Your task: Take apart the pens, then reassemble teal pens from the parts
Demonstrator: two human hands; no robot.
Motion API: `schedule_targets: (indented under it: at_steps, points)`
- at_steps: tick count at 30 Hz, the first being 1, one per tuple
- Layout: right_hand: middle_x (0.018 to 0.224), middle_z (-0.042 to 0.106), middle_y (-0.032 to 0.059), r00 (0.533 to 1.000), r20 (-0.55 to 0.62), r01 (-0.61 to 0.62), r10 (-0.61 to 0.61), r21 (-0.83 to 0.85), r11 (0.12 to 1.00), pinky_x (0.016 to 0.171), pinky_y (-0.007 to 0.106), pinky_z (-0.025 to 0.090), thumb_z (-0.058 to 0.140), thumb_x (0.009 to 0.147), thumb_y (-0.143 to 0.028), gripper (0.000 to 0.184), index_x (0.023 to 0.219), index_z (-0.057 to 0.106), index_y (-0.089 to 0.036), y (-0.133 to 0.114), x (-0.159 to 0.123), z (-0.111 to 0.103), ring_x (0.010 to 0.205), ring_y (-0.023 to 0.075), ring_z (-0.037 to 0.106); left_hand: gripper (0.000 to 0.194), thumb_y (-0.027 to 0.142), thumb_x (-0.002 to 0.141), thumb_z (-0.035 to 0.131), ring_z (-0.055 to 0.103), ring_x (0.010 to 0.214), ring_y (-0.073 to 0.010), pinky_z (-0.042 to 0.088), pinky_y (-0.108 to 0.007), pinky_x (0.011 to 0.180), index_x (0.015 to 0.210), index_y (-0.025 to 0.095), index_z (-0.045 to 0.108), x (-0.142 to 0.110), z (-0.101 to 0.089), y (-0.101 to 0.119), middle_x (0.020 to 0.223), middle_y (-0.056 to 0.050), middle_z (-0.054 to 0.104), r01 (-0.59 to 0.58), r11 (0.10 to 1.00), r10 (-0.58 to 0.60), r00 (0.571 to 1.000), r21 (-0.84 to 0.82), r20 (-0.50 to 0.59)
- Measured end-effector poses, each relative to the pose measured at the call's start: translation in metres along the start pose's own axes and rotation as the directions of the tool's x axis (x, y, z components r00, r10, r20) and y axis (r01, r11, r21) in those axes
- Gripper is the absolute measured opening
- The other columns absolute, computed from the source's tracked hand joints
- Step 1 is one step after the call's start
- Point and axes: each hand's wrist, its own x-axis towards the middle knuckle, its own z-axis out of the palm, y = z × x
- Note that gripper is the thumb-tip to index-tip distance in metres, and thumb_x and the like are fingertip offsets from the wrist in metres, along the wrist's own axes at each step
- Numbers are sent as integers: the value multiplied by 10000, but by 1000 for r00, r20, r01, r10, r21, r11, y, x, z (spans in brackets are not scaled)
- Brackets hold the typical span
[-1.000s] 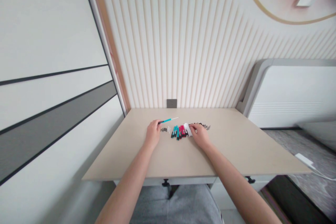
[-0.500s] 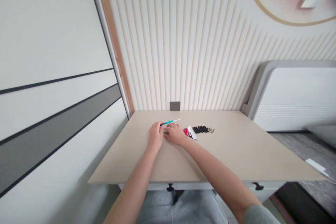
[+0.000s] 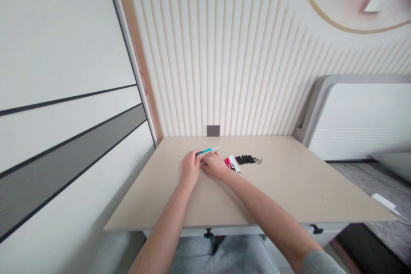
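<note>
A teal pen (image 3: 206,151) slants above the worktop (image 3: 282,197), near its middle, the thin white tip pointing right and slightly away from the person. The grip of the left hand (image 3: 190,169) is clamped on its dark end. Close against that hand, the right hand (image 3: 214,163) bends low, fingertips down at a small pale bit (image 3: 203,163). Whether the right grip is together or apart on it cannot be told; the fingers hide it.

The newest change is the right hand's place: it has crossed leftward to join the left, so both hands seem now to share one spot, with the work centred on the pen and the little parts beside it.

To the right of the right hand lie red pens (image 3: 227,163), partly covered by it, then a white piece (image 3: 235,164), a slanting row of black pieces (image 3: 245,159) and a few grey bits (image 3: 258,161). A dark socket (image 3: 213,130) is set in the ribbed wall (image 3: 218,51) behind.

Compared with one second ago, the right hand is off the white piece, the black row shows fully, and the teal pens on the worktop are out of sight behind the hand. The left hand holds the pen as before; against half a second ago, hardly anything differs.
</note>
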Motion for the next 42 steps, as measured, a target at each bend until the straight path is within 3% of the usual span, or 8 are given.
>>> schedule_targets:
  at_steps: [5, 7, 9, 12, 14, 23, 38, 42]
  points:
    - [837, 706, 27, 993, -105, 66, -46, 202, 977, 814, 283, 399, 603, 874, -239, 90, 865, 689, -215, 18, -44, -21, 835, 169, 615, 132, 214, 930, 481, 604, 931, -214, 475, -360, 848, 1008, 199, 586, -1, 1, 3, 971, -66, 661, -13, 1000, 15, 996, -24, 83]
    - [806, 699, 25, 975, -215, 15, 57, 321, 947, 777, 279, 422, 577, 883, -269, 132, 835, 684, -210, 36, -69, -26, 793, 165, 609, 131, 224, 930, 492, 608, 921, -206, 473, -347, 840, 1003, 201, 598, -2, 3, 5, 966, -58, 669, -36, 998, 44, 987, -55, 156]
    - [831, 699, 37, 919, -321, -66, 229, 448, 892, 750, 289, 444, 576, 868, -324, 166, 832, 680, -200, 57, -91, -29, 782, 173, 608, 132, 237, 928, 506, 616, 913, -200, 472, -336, 828, 999, 205, 613, -4, 5, 8, 957, -51, 680, -71, 993, 91, 964, -90, 248]
    - [855, 706, 53, 814, -349, -186, 464, 601, 777, 704, 306, 454, 588, 837, -415, 252, 876, 682, -185, 85, -114, -30, 740, 179, 596, 141, 258, 924, 523, 630, 899, -203, 470, -330, 812, 1000, 213, 633, -5, 8, 13, 945, -52, 694, -117, 986, 154, 919, -122, 362]
    - [921, 714, 73, 774, -339, -205, 534, 664, 719, 702, 316, 459, 605, 813, -443, 300, 925, 687, -176, 96, -119, -30, 748, 181, 598, 153, 276, 928, 521, 638, 895, -205, 470, -331, 809, 1008, 216, 638, -5, 9, 15, 951, -54, 699, -133, 981, 178, 902, -138, 394]
    - [940, 718, 87, 809, -305, -152, 503, 717, 680, 730, 334, 468, 611, 793, -430, 306, 947, 694, -179, 96, -113, -25, 805, 200, 621, 174, 286, 934, 516, 652, 883, -199, 472, -313, 801, 1016, 219, 654, -5, 8, 16, 953, -52, 709, -142, 980, 187, 893, -138, 410]
    - [922, 716, 67, 828, -286, -166, 482, 697, 698, 716, 319, 467, 605, 789, -394, 272, 943, 687, -185, 90, -115, -26, 775, 185, 619, 179, 281, 934, 516, 649, 906, -197, 468, -315, 812, 1036, 227, 653, -5, 7, 20, 982, -56, 709, -149, 977, 202, 877, -153, 437]
    - [899, 718, 62, 853, -255, -162, 456, 701, 695, 720, 317, 465, 610, 793, -404, 295, 976, 678, -184, 84, -115, -27, 790, 189, 631, 170, 283, 922, 538, 650, 909, -196, 469, -317, 824, 1034, 234, 657, -6, 7, 21, 970, -51, 710, -164, 967, 236, 861, -192, 451]
